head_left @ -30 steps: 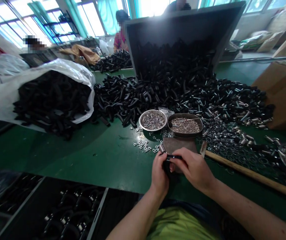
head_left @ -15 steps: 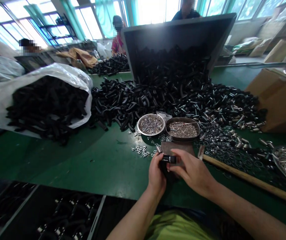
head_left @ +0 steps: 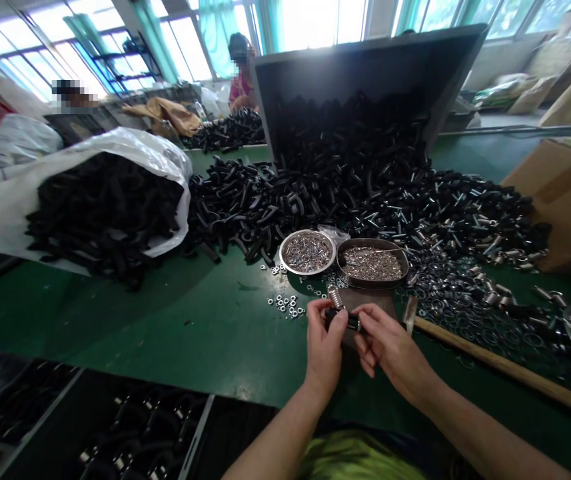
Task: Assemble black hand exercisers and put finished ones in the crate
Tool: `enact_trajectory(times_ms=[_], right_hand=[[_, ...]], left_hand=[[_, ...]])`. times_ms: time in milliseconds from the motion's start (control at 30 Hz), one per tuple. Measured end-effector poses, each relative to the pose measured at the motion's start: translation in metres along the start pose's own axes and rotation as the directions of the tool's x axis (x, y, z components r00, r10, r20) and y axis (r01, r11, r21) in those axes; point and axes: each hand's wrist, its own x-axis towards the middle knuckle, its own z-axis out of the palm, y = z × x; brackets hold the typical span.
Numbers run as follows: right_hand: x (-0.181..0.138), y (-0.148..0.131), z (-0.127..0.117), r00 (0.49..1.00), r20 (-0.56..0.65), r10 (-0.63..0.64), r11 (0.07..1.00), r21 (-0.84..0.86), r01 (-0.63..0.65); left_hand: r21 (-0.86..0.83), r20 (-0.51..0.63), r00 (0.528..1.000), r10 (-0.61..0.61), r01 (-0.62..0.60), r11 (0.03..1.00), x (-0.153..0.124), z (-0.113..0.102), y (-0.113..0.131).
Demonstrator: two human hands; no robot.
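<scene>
My left hand (head_left: 322, 350) is closed around a black part (head_left: 352, 322), its thumb lying along the top. A shiny coiled metal spring (head_left: 335, 297) sticks up from the part's left end. At the right end, my right hand (head_left: 398, 350) pinches the part between thumb and forefinger, its other fingers curled below. The fingers cover much of the part, so its full shape is hidden. Beneath and behind the hands lies a flat metal plate (head_left: 371, 301). Small metal rings (head_left: 288, 305) are scattered on the green table left of the hands.
Beyond the hands stand a round bowl (head_left: 282, 259) and an oval tin (head_left: 372, 283), both holding small metal pieces. A wooden-handled hammer (head_left: 490, 359) lies at right. Black parts (head_left: 245, 200) are heaped behind, near a tipped bin (head_left: 365, 67), a plastic bag (head_left: 178, 167) and a carton (head_left: 565, 200). Co-workers sit farther back.
My left thumb has come over the top of the black part, and my right fingers have closed in on its end, covering more of it. The view has shifted slightly left.
</scene>
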Motion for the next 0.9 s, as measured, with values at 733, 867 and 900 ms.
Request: enact_trajectory(times_ms=[733, 867, 900], right_hand=[[0.168, -0.075, 0.009, 0.774, 0.590, -0.230, -0.131, -0.807, 0.576], [0.196, -0.072, 0.029, 0.738, 0.673, -0.056, -0.264, -0.723, 0.639], [0.200, -0.072, 0.032, 0.734, 0.679, -0.022, -0.271, -0.711, 0.649]], left_hand=[[0.778, 0.604, 0.794, -0.059, -0.573, 0.256, 0.027, -0.020, -0.016], [0.769, 0.607, 0.793, -0.060, -0.567, 0.295, 0.029, -0.023, -0.018], [0.767, 0.608, 0.792, -0.061, -0.565, 0.304, 0.029, -0.023, -0.018]])
